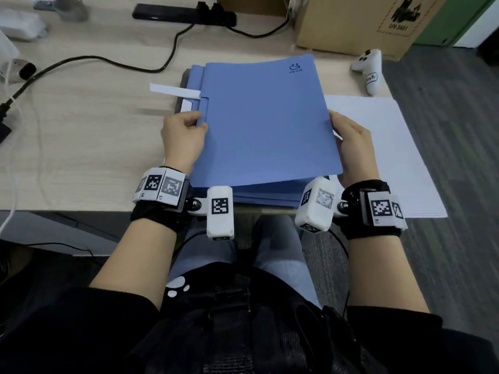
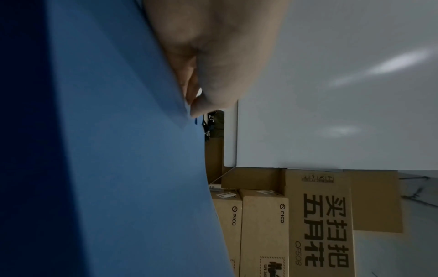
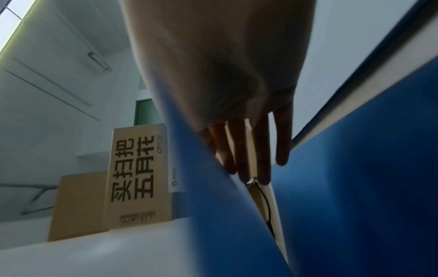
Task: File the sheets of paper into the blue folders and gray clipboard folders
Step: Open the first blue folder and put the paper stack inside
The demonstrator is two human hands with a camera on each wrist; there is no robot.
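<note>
A blue folder [image 1: 264,117] lies tilted on top of a stack of blue folders [image 1: 259,197] at the desk's front edge. My left hand [image 1: 198,124] pinches the top folder's left edge, thumb on the cover. At the right edge my right hand [image 1: 334,125] grips the folder, thumb above. The right wrist view shows its fingers [image 3: 244,150] reaching under the raised folder [image 3: 225,215]. In the left wrist view the thumb [image 2: 213,84] presses on the blue cover [image 2: 118,150]. A stack of white sheets [image 1: 391,147] lies to the right, hanging over the desk edge.
A white paper strip [image 1: 172,90] sticks out left of the folder stack, and a dark grey edge [image 1: 185,76] shows under it. A cardboard box [image 1: 351,22], a white controller [image 1: 371,68], a black power strip [image 1: 183,13] and cables [image 1: 108,59] sit behind.
</note>
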